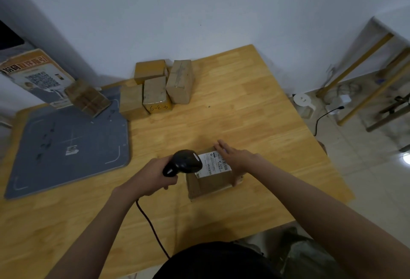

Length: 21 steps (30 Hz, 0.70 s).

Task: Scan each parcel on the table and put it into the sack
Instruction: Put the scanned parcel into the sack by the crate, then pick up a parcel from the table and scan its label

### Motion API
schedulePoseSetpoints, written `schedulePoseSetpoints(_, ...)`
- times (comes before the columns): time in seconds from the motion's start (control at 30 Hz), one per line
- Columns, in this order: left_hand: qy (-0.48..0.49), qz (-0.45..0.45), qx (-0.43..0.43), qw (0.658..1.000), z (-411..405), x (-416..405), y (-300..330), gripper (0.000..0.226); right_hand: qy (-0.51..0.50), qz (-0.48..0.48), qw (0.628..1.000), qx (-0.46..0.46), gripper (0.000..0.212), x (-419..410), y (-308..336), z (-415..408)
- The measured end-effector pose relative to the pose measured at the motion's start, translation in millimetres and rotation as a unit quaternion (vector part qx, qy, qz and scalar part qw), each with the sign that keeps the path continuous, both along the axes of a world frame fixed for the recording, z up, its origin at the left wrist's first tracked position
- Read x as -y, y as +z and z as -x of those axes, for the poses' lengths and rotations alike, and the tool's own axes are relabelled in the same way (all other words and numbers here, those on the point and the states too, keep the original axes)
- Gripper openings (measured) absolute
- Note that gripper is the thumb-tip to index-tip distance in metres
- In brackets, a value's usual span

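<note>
the parcel (210,178) sat on the table (255,112) near the front edge, directly ahead of the person, label (214,165) face up. its long side ran roughly near-to-far, tilted a little leftward at the near end. the right hand (235,157) lay over its far right part, fingers straight and flat along the label's edge, steadying rather than gripping; the thumb was hidden, so whether it hooked the box's side could not be told. the left hand (153,178) was curled round the handle of the scanner (184,162), whose head hung just over the label's left end, pointing down at it. so the parcel lay between the two hands, under the right and just right of the left. the right hand, already touching it, looked the likelier to lift it once the scan was done.

farther off, a cluster of boxes (159,85) waited at the table's far edge, well apart. a grey mat (66,145) covered the left side. no sack could be picked out with confidence.
</note>
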<state>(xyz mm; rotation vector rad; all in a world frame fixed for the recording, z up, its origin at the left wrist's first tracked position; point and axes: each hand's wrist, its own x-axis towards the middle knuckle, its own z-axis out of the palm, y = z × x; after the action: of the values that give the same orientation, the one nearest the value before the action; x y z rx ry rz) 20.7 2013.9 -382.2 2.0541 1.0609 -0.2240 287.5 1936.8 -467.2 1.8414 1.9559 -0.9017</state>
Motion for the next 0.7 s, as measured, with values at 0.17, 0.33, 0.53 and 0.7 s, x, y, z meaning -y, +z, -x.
schedulePoseSetpoints(0.17, 0.034, 0.010, 0.037, 0.999, 19, 7, 3, 0.038, -0.031, -0.040, 0.999, 0.010, 0.153, 24, -9, 22)
schedulePoseSetpoints(0.33, 0.056, 0.034, 0.072, 0.995, 42, 16, 2, 0.029, -0.114, -0.043, 0.992, -0.016, 0.145, 53, -9, 46)
schedulePoseSetpoints(0.53, 0.017, 0.045, 0.092, 0.995, 67, 32, 5, 0.023, -0.219, -0.041, 0.975, -0.024, 0.136, 101, 5, 83)
schedulePoseSetpoints(0.7, -0.051, 0.037, 0.097, 0.993, 69, 62, 4, 0.016, -0.326, -0.048, 0.943, -0.043, 0.129, 163, 30, 111)
